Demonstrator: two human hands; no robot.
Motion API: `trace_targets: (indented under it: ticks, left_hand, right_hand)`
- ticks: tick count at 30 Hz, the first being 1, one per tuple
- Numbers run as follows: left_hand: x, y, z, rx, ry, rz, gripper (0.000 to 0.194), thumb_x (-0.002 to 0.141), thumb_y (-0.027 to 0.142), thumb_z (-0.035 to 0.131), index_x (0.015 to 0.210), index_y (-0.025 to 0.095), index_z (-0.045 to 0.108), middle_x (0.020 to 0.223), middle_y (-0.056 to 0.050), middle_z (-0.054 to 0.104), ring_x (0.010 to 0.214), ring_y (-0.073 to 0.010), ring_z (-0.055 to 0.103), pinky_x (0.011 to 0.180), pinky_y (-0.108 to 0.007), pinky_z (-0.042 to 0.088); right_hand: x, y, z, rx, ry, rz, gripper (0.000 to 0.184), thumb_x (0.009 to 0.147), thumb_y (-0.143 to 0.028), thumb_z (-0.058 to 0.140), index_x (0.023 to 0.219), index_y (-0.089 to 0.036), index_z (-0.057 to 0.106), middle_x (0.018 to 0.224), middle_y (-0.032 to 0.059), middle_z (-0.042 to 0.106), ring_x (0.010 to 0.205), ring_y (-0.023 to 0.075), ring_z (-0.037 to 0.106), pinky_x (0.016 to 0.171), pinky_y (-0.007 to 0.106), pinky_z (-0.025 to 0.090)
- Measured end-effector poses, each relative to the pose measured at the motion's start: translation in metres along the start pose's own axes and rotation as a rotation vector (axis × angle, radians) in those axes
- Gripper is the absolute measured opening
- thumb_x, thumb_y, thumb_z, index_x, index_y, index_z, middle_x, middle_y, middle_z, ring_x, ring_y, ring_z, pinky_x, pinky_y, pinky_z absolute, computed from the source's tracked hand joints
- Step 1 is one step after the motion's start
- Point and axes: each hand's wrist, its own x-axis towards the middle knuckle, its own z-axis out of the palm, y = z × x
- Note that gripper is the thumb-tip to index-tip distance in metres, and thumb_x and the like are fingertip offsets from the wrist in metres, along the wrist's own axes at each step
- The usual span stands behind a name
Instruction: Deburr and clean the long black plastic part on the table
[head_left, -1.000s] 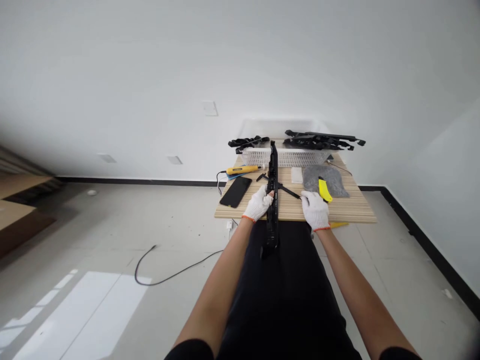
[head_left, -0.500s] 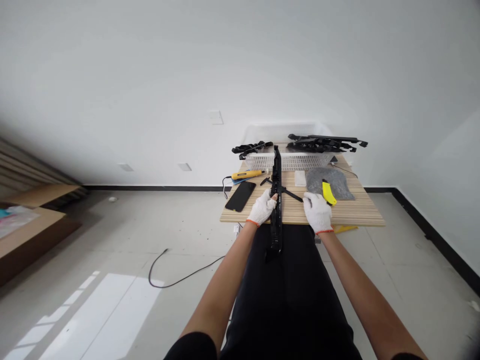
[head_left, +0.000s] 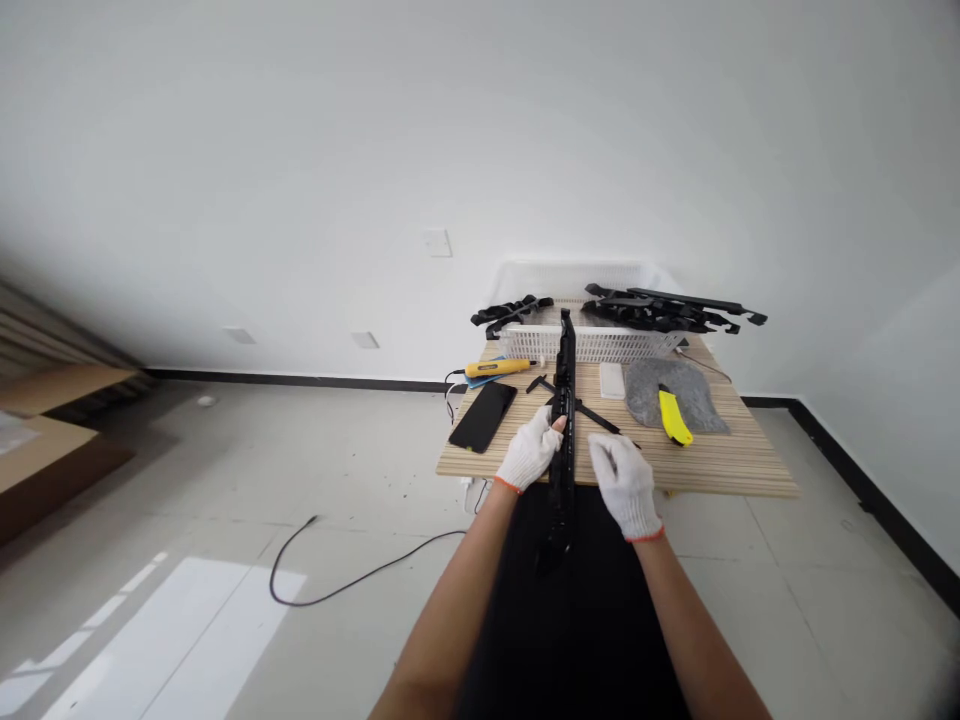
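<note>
My left hand (head_left: 531, 450), in a white knitted glove with an orange cuff, grips a long narrow black plastic part (head_left: 564, 400) around its middle. The part points away from me, its near end over my dark-clothed lap and its far end by the basket. My right hand (head_left: 624, 485), gloved alike, is just right of the part near the table's front edge. Its fingers are curled in; whatever they hold, if anything, is hidden. Behind the part lies a thin black bar (head_left: 600, 420) with a short crosspiece at its left end.
A white plastic basket (head_left: 592, 346) carries several black parts (head_left: 667, 310). On the striped wooden table (head_left: 720, 470) lie a black phone (head_left: 484, 418), a yellow corded tool (head_left: 499, 368), a white block (head_left: 612, 381), and a yellow-handled cutter (head_left: 674, 418) on grey cloth (head_left: 645, 385). A cable (head_left: 360, 580) crosses the floor.
My right hand has drawn back toward me and left, away from the thin bar's end. My left hand still holds the black part. The whole view has shifted slightly.
</note>
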Motion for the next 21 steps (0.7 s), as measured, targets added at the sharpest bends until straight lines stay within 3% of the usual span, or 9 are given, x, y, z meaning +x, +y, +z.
trace_targets:
  ticks: [3,6,9,11,12,14,16,18,21]
  left_hand:
    - [0.000,0.003,-0.001,0.033,-0.018,-0.024,0.039,0.101,0.054,0.042,0.118,0.024,0.061,0.081,-0.003,0.069,0.083,-0.0238,0.066,0.075,-0.032,0.041]
    - [0.000,0.004,-0.002,0.030,0.003,-0.028,0.038,0.101,0.054,0.042,0.114,0.024,0.061,0.085,-0.004,0.069,0.081,-0.0224,0.065,0.075,-0.032,0.041]
    - [0.000,0.001,-0.001,-0.013,0.028,-0.017,0.037,0.101,0.053,0.043,0.114,0.023,0.060,0.086,-0.004,0.069,0.079,-0.0211,0.064,0.075,-0.032,0.042]
    - [0.001,-0.003,0.001,-0.038,0.041,-0.028,0.037,0.100,0.054,0.045,0.116,0.023,0.059,0.086,-0.004,0.069,0.077,-0.0205,0.063,0.074,-0.032,0.043]
    - [0.002,-0.004,0.002,-0.056,0.048,-0.043,0.038,0.099,0.055,0.046,0.116,0.023,0.059,0.085,-0.004,0.068,0.074,-0.0199,0.062,0.072,-0.032,0.043]
    - [0.005,-0.006,0.006,-0.120,0.055,-0.087,0.041,0.098,0.058,0.047,0.116,0.024,0.059,0.082,-0.002,0.067,0.067,-0.0179,0.060,0.067,-0.030,0.043]
    - [0.010,-0.005,0.010,-0.200,0.059,-0.125,0.043,0.098,0.061,0.046,0.117,0.023,0.057,0.076,0.000,0.063,0.060,-0.0158,0.057,0.062,-0.029,0.042]
    - [0.019,0.000,0.014,-0.236,0.065,-0.115,0.044,0.099,0.060,0.045,0.120,0.023,0.056,0.071,0.002,0.060,0.057,-0.0146,0.055,0.061,-0.028,0.043]
    - [0.040,0.010,0.019,-0.187,0.068,0.035,0.035,0.100,0.051,0.046,0.116,0.022,0.056,0.072,0.002,0.059,0.062,-0.0141,0.055,0.066,-0.028,0.043]
  right_hand:
    - [0.036,0.002,0.006,-0.342,0.030,0.212,0.034,0.100,-0.039,0.053,0.120,-0.020,0.072,0.116,0.0147,0.072,0.107,0.0299,0.068,0.092,0.042,0.051]
    - [0.091,0.006,0.015,-0.656,-0.086,0.379,0.063,0.093,-0.050,0.063,0.141,-0.010,0.060,0.123,0.0279,0.065,0.114,0.0422,0.063,0.089,0.051,0.050]
    - [0.132,0.013,0.016,-0.684,-0.205,0.399,0.060,0.092,-0.040,0.064,0.136,0.000,0.060,0.131,0.0327,0.061,0.122,0.0428,0.059,0.097,0.051,0.048]
    - [0.145,0.017,0.005,-0.644,-0.262,0.417,0.061,0.086,-0.043,0.069,0.128,0.001,0.064,0.123,0.0301,0.066,0.118,0.0404,0.062,0.099,0.049,0.049]
    - [0.146,0.019,-0.004,-0.612,-0.272,0.428,0.063,0.085,-0.046,0.069,0.129,-0.001,0.065,0.122,0.0279,0.068,0.116,0.0395,0.064,0.097,0.048,0.050]
    - [0.139,0.023,-0.023,-0.502,-0.166,0.407,0.072,0.079,-0.046,0.072,0.141,-0.011,0.060,0.132,0.0239,0.065,0.118,0.0405,0.064,0.100,0.053,0.050]
    - [0.119,0.029,-0.039,-0.326,-0.017,0.373,0.081,0.077,-0.047,0.073,0.151,-0.021,0.051,0.144,0.0178,0.061,0.122,0.0384,0.064,0.107,0.055,0.047]
    - [0.094,0.036,-0.046,-0.135,0.074,0.346,0.083,0.077,-0.044,0.072,0.154,-0.022,0.047,0.148,0.0131,0.059,0.127,0.0333,0.062,0.112,0.050,0.047]
    - [0.064,0.048,-0.041,-0.051,0.025,0.275,0.075,0.080,-0.042,0.066,0.150,-0.019,0.051,0.150,0.0133,0.057,0.133,0.0313,0.059,0.114,0.047,0.046]
